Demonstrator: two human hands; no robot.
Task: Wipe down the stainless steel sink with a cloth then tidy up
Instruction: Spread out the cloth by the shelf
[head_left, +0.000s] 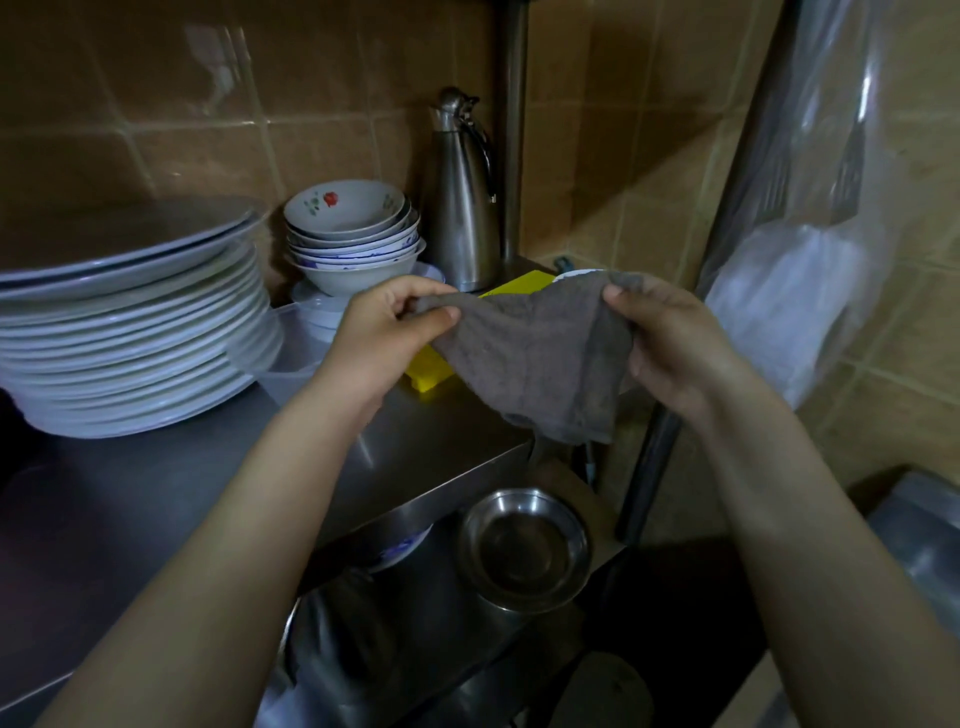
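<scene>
A grey cloth (535, 358) hangs spread between my two hands above the right end of a stainless steel shelf (208, 499). My left hand (384, 332) pinches its upper left corner. My right hand (670, 338) grips its upper right corner. The cloth's lower edge droops past the shelf's corner. A strip of stainless steel surface (919, 540), possibly the sink, shows at the far right edge.
A tall stack of white plates (130, 332) fills the shelf's left. Stacked bowls (353, 234), a steel jug (462, 197) and a yellow object (426, 369) stand behind the cloth. A steel bowl (524, 551) sits on the lower shelf. A plastic bag (810, 249) hangs at right.
</scene>
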